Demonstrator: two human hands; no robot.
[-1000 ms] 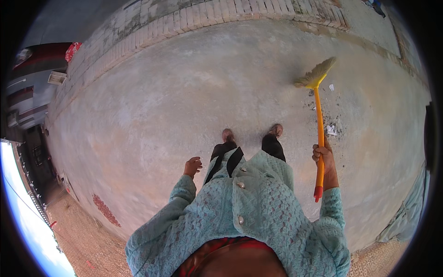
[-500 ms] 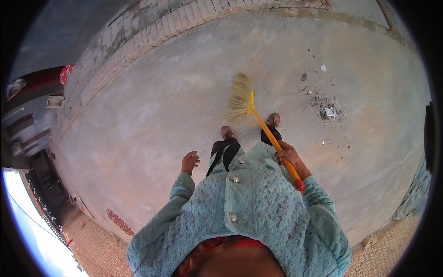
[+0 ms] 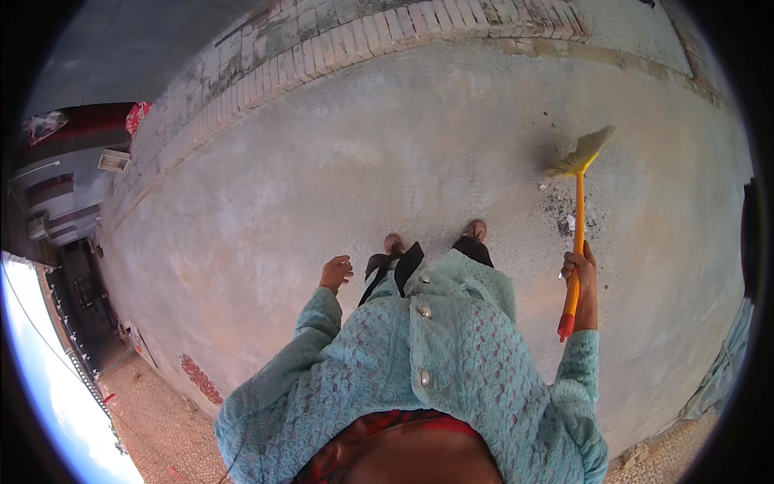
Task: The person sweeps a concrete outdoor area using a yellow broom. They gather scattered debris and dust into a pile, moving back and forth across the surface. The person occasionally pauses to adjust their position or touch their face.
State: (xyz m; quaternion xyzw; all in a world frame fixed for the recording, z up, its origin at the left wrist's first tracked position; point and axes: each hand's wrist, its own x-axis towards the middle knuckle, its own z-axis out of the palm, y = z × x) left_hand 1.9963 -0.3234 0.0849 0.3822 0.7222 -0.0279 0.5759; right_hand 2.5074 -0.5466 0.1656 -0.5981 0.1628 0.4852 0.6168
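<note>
Right hand [image 3: 582,264]: right of the frame, clamped round the lower handle [image 3: 580,202].
Left hand [image 3: 335,273]: left of centre, fingers loosely curled, nothing seen in it.
Broom [image 3: 580,211]: right of the frame, its bristles [image 3: 591,149] toward the upper right.
Handling: probably light; handle stiff, perhaps slick, bristles likely springy; best held near the lower end.
Looks: orange handle, red end cap [image 3: 566,327], yellow collar [image 3: 577,166], straw-coloured fan, slightly blurred.
Debris [image 3: 559,211]: dark crumbs with white scraps [image 3: 571,222], beside the handle.
</note>
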